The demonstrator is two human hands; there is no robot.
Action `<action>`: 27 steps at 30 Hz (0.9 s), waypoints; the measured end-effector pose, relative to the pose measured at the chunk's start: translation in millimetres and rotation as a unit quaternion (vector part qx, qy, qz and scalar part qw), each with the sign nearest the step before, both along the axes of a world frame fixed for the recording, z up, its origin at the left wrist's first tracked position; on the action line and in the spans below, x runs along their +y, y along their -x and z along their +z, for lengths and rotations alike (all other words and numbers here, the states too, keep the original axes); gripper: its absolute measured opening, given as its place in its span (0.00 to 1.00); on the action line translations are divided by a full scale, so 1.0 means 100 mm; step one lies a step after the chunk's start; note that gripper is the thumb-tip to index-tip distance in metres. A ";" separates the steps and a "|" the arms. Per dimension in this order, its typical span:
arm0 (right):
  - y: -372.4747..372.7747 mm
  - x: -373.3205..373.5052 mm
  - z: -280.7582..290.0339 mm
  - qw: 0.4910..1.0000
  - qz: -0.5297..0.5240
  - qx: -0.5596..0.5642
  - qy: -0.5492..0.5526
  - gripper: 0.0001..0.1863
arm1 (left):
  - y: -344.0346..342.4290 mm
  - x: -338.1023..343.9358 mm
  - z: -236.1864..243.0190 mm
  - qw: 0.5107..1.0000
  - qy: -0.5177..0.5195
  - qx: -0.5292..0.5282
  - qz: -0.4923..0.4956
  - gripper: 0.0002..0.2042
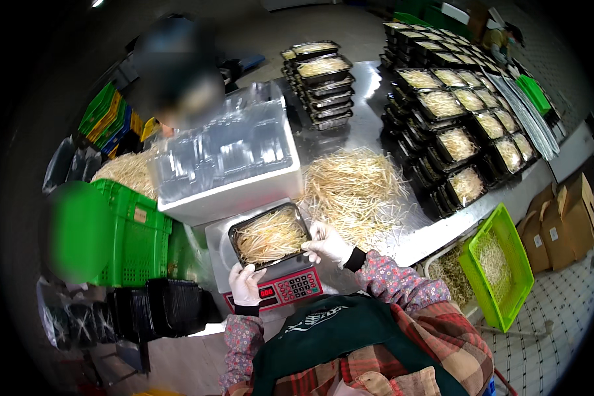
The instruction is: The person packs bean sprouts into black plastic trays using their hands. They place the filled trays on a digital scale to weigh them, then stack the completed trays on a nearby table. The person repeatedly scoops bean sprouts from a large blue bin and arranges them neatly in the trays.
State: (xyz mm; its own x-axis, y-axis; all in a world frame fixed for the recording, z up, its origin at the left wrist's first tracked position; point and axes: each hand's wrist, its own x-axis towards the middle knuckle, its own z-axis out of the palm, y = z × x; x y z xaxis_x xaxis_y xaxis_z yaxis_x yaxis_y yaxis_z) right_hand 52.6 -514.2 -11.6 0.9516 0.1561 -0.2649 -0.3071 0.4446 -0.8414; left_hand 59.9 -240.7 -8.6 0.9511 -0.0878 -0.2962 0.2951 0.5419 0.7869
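A black plastic tray filled with bean sprouts sits over the steel platform of a red digital scale. My left hand, in a white glove, grips the tray's near left corner. On the right side, my gloved right hand pinches the rim with thumb and fingers. Just beyond that hand, a loose heap of bean sprouts is spread on the steel table. The undersides of the fingers are partly hidden.
Behind the scale stands a white foam box with clear plastic lids. Filled trays are stacked at the far middle and right. Green crates, black empty trays and a yellow-green basket flank me. A person stands opposite.
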 end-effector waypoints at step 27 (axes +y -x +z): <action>1.29 -4.40 -0.25 0.572 -0.787 0.036 0.230 0.19 | -0.17 -0.87 0.88 0.942 -0.239 -0.227 -0.058 0.16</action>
